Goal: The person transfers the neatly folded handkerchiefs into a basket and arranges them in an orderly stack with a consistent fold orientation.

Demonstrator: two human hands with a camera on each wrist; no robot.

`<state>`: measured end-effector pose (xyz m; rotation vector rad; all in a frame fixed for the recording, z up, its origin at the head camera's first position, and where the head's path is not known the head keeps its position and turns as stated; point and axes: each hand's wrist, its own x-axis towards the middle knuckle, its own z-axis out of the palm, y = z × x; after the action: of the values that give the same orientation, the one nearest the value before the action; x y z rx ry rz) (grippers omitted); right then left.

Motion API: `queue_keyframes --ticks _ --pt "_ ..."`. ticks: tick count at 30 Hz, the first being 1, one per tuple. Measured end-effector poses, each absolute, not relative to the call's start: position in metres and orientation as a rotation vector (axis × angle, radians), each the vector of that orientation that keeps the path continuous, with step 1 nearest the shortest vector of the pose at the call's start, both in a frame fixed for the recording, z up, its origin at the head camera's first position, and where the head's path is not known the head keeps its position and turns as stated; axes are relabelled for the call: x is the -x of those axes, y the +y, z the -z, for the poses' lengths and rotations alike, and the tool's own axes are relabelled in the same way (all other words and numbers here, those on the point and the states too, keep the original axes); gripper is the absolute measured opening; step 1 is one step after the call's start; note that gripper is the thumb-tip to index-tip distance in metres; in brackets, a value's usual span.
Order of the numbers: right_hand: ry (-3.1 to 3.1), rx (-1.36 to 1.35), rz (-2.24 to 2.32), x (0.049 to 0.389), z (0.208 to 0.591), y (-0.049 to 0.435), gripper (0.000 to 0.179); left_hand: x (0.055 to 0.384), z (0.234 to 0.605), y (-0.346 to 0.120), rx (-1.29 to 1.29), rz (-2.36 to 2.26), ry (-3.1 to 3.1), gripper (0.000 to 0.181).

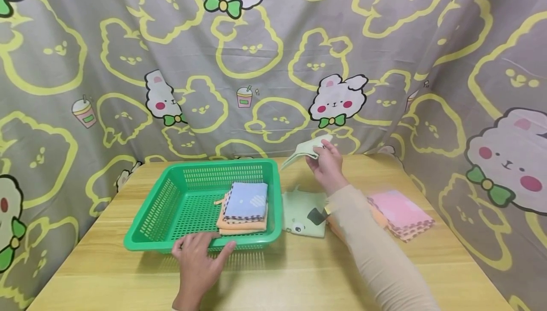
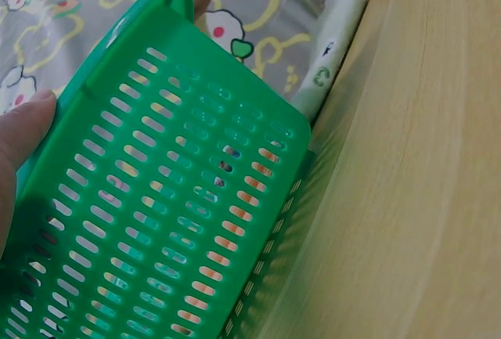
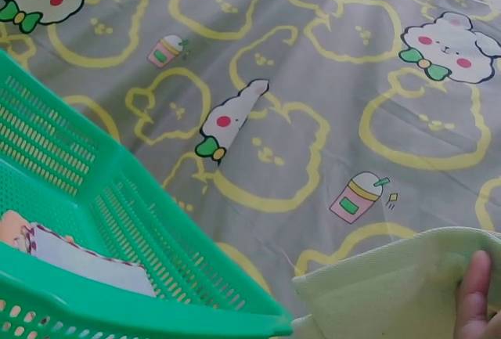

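Observation:
My left hand (image 1: 198, 259) grips the near rim of a green plastic basket (image 1: 149, 245), its fingers over the edge; in the left wrist view the thumb (image 2: 27, 128) lies against the rim. Raised beyond the basket's right end, my right hand (image 1: 329, 164) pinches a pale green folded cloth (image 1: 301, 150). The right wrist view shows this cloth (image 3: 391, 288) with a finger on its face. Inside the basket, a blue folded towel (image 1: 248, 199) with a checked edge lies on an orange towel (image 1: 243, 228), toward the right end.
Right of the basket lies another pale green cloth (image 1: 305, 213) with an animal print. Beyond it are an orange towel (image 1: 378, 216), partly hidden by my right forearm, and a pink towel (image 1: 401, 211) with a checked edge. A patterned grey curtain (image 1: 265, 64) hangs behind the wooden table (image 1: 295, 278).

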<state>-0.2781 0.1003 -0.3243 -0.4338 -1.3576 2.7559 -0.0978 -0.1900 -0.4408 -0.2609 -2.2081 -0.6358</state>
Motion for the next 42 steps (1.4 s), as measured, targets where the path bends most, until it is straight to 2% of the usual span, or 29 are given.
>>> queue_keyframes --ticks 42 --pt "-1.248 0.368 -2.860 0.270 0.308 0.075 0.048 0.099 0.442 -0.190 0.265 0.630 -2.188 0.055"
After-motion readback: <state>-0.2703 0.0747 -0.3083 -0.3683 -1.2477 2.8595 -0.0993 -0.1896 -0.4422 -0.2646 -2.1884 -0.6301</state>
